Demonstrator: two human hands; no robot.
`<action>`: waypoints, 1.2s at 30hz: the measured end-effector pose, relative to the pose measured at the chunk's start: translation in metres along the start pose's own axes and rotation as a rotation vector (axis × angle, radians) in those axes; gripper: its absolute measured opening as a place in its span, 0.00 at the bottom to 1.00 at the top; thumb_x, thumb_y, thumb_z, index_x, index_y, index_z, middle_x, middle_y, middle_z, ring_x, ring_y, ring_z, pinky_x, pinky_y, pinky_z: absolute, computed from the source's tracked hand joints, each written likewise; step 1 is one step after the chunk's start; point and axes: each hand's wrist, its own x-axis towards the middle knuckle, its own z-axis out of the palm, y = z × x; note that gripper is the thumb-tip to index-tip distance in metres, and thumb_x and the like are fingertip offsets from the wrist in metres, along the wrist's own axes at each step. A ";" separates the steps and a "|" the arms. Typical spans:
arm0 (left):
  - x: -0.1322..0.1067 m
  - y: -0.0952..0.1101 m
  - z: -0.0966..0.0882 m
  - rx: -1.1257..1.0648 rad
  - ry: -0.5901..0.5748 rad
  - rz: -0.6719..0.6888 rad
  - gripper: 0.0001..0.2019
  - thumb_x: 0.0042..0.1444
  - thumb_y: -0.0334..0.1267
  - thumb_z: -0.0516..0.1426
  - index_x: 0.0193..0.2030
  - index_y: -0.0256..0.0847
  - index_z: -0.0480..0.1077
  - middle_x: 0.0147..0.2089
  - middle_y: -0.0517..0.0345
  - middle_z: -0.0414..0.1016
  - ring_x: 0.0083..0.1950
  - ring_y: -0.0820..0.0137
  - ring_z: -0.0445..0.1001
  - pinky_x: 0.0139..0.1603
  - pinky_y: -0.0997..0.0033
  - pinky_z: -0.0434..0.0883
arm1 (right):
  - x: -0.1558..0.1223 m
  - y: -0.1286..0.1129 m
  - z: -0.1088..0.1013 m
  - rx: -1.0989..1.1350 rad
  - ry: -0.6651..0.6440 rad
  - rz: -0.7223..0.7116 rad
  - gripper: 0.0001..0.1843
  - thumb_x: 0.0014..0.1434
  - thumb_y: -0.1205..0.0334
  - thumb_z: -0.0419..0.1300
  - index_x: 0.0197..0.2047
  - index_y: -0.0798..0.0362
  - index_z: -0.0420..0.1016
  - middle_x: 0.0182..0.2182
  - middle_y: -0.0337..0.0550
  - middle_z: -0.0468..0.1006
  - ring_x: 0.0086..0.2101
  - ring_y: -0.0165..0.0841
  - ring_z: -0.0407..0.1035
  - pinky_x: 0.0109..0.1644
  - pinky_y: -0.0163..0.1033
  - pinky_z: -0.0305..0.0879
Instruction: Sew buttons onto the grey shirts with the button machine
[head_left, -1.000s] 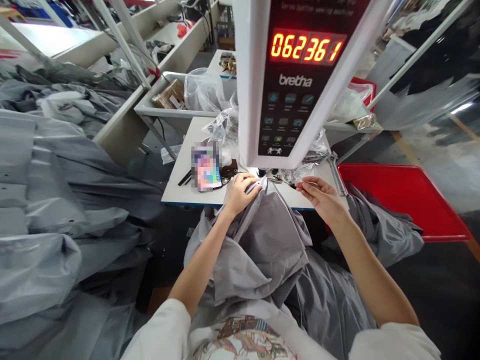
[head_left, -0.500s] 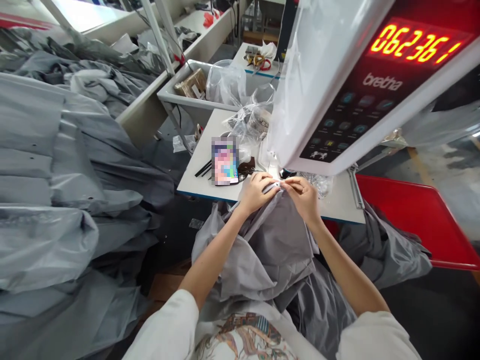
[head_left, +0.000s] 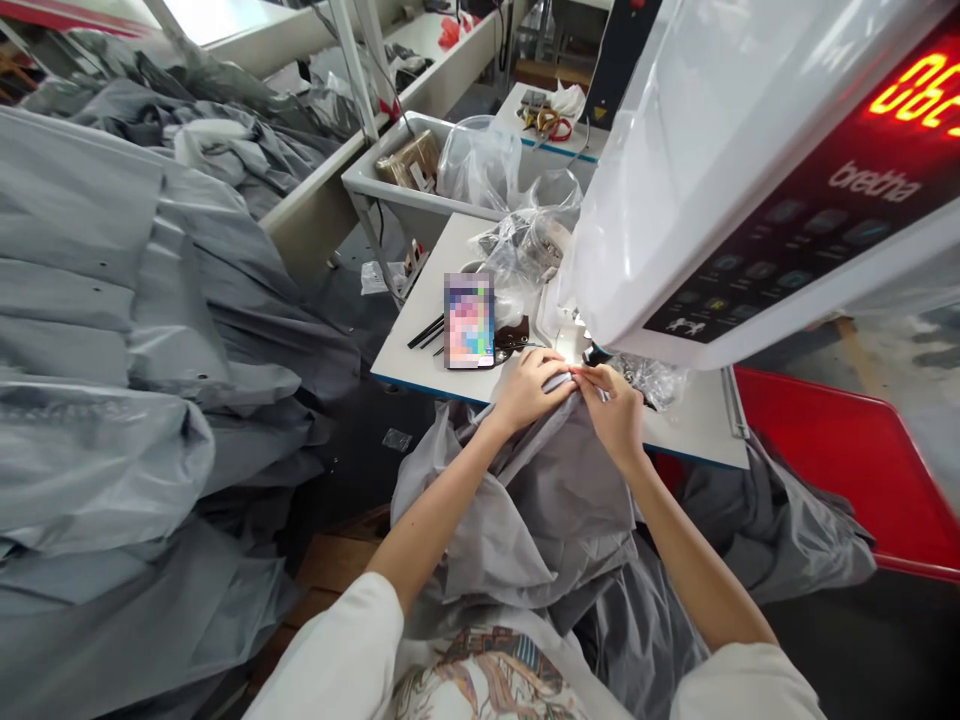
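My left hand (head_left: 531, 392) grips the gathered top edge of a grey fabric garment (head_left: 517, 520), which spills over my lap and below the table edge. My right hand (head_left: 616, 415) pinches the same edge close beside it, its fingertips almost touching my left hand. Both hands are just in front of the white sewing machine head (head_left: 720, 180), whose needle area is partly hidden by the hands and the machine's casing. A blurred phone (head_left: 469, 320) lies on the white table (head_left: 420, 350) to the left of my left hand.
Large heaps of grey fabric (head_left: 97, 330) fill the left side. A red tray (head_left: 847, 450) sits right of the table. Crumpled plastic bags (head_left: 529, 245) lie on the table, and a white bin (head_left: 390, 190) stands behind it. Black rods lie beside the phone.
My right hand has moved left from the table and joined my left hand on the fabric edge. The view has turned left, sliding the sewing machine toward the right.
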 end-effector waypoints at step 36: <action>0.006 0.012 -0.012 -0.072 -0.073 -0.126 0.06 0.60 0.36 0.57 0.42 0.44 0.74 0.49 0.57 0.73 0.53 0.67 0.68 0.58 0.66 0.64 | -0.045 0.024 0.017 -0.261 0.022 -0.170 0.24 0.67 0.64 0.45 0.65 0.48 0.56 0.58 0.50 0.70 0.59 0.38 0.63 0.62 0.53 0.59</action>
